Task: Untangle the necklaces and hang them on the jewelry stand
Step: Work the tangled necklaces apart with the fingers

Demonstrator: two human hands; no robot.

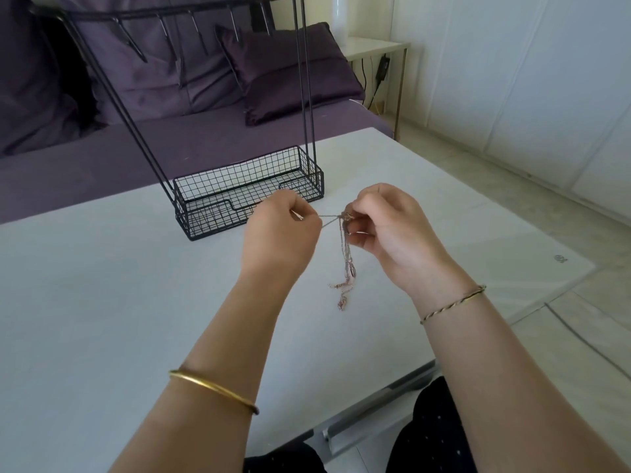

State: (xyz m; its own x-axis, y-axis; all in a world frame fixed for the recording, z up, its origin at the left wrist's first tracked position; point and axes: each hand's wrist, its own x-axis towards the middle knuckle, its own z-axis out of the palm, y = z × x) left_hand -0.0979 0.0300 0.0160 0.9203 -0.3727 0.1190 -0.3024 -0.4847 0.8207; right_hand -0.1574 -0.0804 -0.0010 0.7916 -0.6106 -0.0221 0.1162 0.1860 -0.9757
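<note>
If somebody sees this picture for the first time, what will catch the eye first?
In the middle, the left hand and the right hand pinch a knot of necklaces, whose ends hang down over the white table. Behind them stands the black wire jewelry stand, with nothing on its visible hooks.

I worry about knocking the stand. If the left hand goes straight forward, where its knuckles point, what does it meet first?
Probably the jewelry stand's wire basket, directly beyond the left hand; the depth between them is unclear.
</note>
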